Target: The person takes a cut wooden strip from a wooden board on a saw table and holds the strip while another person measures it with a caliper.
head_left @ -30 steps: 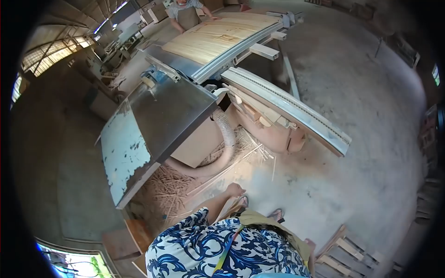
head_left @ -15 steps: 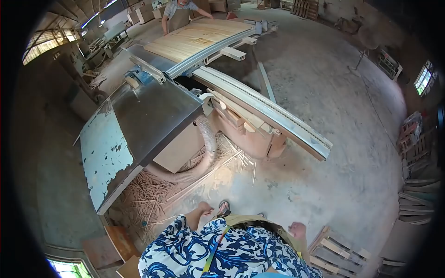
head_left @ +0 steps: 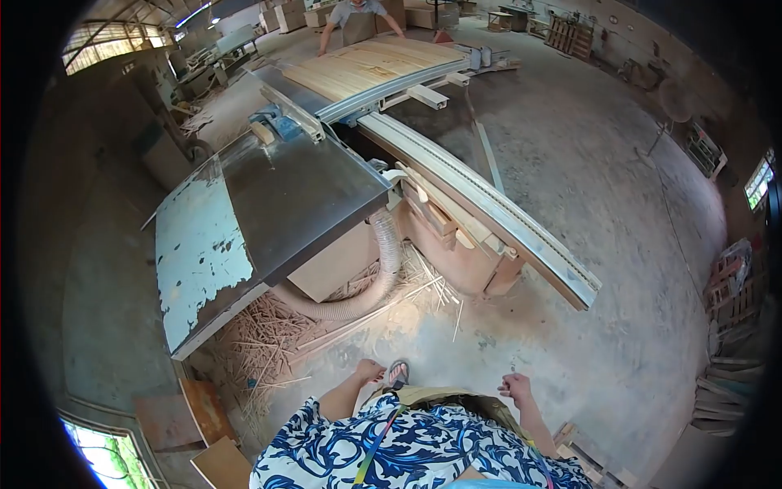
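My left hand [head_left: 371, 371] hangs in the air at my left side, above the concrete floor near my sandalled foot [head_left: 398, 372]. Its fingers are loosely bent and hold nothing that I can see. On the other side, my right hand [head_left: 515, 387] is raised beside my waist, fingers half curled and a little apart, also with nothing visible in it. Neither hand touches the large sliding table saw [head_left: 305, 191] ahead. Across the saw, another person [head_left: 358, 20] has both hands on a wide wooden panel [head_left: 375, 67].
The saw's long sliding rail [head_left: 489, 208] juts toward my right. A ribbed dust hose [head_left: 383, 277] curves down beneath the saw table, among heaped wood offcuts [head_left: 261, 338]. Brown boards [head_left: 208, 416] lean at lower left, and wooden slats [head_left: 725, 391] are stacked at right.
The view has shifted, so the saw sits farther right in it. Both my hands have swung slightly, and the right one's fingers show more clearly. The other person leans over the panel.
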Action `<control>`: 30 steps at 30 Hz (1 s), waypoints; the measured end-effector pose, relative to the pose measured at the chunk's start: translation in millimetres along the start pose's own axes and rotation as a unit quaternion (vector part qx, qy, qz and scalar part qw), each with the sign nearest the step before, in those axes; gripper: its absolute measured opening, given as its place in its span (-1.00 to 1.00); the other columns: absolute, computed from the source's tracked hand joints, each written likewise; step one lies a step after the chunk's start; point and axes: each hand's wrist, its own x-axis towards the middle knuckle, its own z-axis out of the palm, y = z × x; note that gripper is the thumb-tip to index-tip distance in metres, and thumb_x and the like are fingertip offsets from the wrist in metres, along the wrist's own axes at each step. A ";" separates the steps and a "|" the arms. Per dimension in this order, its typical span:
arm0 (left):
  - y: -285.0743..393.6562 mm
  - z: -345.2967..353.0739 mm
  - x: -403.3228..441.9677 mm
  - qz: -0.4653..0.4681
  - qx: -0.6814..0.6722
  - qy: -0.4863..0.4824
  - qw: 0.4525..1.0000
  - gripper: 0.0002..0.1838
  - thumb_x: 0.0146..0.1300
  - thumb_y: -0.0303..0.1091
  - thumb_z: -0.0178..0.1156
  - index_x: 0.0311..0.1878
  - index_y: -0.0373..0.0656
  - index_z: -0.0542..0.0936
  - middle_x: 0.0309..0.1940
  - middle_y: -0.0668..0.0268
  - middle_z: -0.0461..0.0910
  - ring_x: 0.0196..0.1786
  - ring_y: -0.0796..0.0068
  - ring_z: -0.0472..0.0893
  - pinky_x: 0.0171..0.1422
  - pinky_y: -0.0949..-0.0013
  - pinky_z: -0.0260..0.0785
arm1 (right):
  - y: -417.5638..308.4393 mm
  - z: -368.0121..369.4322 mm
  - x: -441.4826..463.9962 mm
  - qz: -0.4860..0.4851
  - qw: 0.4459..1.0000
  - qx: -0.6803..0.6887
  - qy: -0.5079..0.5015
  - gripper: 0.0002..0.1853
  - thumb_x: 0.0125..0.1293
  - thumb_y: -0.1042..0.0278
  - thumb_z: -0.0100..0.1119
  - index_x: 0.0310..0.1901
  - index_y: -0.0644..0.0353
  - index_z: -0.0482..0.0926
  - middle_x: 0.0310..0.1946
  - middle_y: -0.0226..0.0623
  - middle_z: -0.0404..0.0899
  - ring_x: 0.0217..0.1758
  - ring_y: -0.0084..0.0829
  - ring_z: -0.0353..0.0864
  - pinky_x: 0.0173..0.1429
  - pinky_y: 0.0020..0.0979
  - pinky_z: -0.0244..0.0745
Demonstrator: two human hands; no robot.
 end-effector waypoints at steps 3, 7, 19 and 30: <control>-3.4 -2.7 -1.9 0.004 -0.027 0.002 1.000 -0.80 0.08 -0.27 0.24 -0.41 -0.23 0.58 -0.51 0.30 0.59 -0.51 0.45 0.59 -0.49 0.39 0.43 | 29.1 -6.5 -16.9 -0.087 0.983 -0.149 -0.060 -0.92 0.18 0.45 0.04 -0.38 0.26 0.49 -0.58 -0.29 0.47 -0.48 -0.31 0.62 -0.49 -0.37 0.55; -29.5 -15.4 -3.4 -0.060 -0.037 0.012 0.997 -0.80 0.10 -0.27 0.23 -0.40 -0.24 0.57 -0.49 0.27 0.60 -0.50 0.43 0.60 -0.49 0.38 0.44 | 76.0 -53.1 -21.5 -0.152 0.940 -0.279 -0.122 -0.88 0.19 0.48 -0.01 -0.49 0.23 0.44 -0.61 -0.28 0.43 -0.48 -0.27 0.61 -0.48 -0.34 0.54; -44.1 -12.6 17.9 -0.113 -0.049 -0.009 0.992 -0.82 0.11 -0.29 0.23 -0.38 -0.24 0.57 -0.47 0.23 0.60 -0.55 0.41 0.58 -0.51 0.39 0.44 | 110.4 -59.5 -19.1 -0.184 0.927 -0.314 -0.093 -0.85 0.19 0.56 -0.09 -0.52 0.23 0.40 -0.61 -0.25 0.38 -0.48 -0.23 0.59 -0.42 -0.30 0.56; 20.8 -16.4 22.8 -0.016 -0.032 -0.015 0.999 -0.82 0.07 -0.31 0.27 -0.54 -0.18 0.56 -0.61 0.33 0.56 -0.59 0.50 0.54 -0.54 0.45 0.41 | 89.9 -39.7 -46.5 -0.168 0.948 -0.261 -0.073 -0.87 0.21 0.44 -0.11 -0.34 0.32 0.42 -0.52 -0.17 0.44 -0.40 -0.17 0.58 -0.41 -0.27 0.55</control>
